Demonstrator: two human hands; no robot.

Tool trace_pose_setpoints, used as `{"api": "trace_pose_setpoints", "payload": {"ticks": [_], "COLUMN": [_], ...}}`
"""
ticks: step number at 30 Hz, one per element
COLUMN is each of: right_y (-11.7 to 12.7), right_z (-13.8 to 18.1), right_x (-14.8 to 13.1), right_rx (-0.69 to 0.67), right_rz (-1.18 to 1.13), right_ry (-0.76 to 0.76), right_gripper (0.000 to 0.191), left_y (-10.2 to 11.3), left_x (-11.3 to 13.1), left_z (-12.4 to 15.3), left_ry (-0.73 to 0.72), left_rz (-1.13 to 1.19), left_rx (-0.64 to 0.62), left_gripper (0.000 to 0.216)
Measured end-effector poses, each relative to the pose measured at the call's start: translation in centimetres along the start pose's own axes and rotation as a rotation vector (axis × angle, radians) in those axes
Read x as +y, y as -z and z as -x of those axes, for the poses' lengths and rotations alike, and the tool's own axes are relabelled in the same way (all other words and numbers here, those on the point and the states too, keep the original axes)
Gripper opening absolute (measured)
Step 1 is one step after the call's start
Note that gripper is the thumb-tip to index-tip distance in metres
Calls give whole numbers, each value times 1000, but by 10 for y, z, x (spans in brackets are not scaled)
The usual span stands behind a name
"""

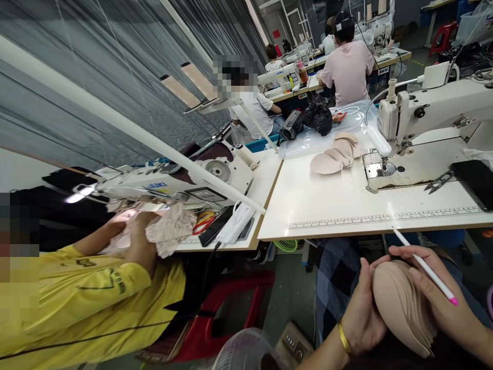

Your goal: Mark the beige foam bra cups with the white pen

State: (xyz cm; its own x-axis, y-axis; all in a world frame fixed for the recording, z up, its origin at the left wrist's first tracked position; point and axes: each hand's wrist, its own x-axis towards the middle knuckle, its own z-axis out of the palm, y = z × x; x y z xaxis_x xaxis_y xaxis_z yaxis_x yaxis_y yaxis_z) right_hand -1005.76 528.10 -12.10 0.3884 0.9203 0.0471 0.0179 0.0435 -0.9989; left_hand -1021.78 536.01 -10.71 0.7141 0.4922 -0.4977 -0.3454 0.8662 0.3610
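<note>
Left hand (pixel 360 313) gripped cup stack (pixel 400 308) over lap. Right hand (pixel 458 318) lay across stack front, pen (pixel 423 265) clamped between its fingers.

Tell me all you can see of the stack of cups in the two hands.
The cups are a nested stack of beige, rounded pads, foam-like by their look, smooth on the outer face, with thin layered edges showing at the lower right. The stack stands on edge below the front of the table. The left hand grips its left side; the right hand lies on its right side, holding a white, pink-tipped pen across the top.
</note>
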Motion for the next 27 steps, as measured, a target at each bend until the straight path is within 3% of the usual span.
{"api": "trace_pose_setpoints", "payload": {"ticks": [3, 8, 13, 18, 24, 27], "right_y": [6, 11, 12, 19, 14, 18], "right_z": [1, 1, -3, -6, -10, -13], "right_x": [3, -8, -19, -21, -30, -31], "right_rx": [38, -22, -69, -5, -108, -193], "right_rz": [10, 90, 217, 367, 427, 407], "right_ry": [-44, -62, 52, 125, 311, 305], "right_gripper": [28, 26, 22, 24, 26, 32], "left_y": [7, 11, 8, 8, 4, 3], "left_x": [6, 7, 3, 5, 1, 2], "left_z": [9, 17, 13, 14, 13, 12], "left_ry": [-10, -22, -13, -18, -11, -13], "left_rz": [23, 6, 16, -26, -42, -47], "left_rx": [-71, -128, -157, -111, -127, -132], "left_gripper": [72, 57, 60, 59, 56, 55]}}
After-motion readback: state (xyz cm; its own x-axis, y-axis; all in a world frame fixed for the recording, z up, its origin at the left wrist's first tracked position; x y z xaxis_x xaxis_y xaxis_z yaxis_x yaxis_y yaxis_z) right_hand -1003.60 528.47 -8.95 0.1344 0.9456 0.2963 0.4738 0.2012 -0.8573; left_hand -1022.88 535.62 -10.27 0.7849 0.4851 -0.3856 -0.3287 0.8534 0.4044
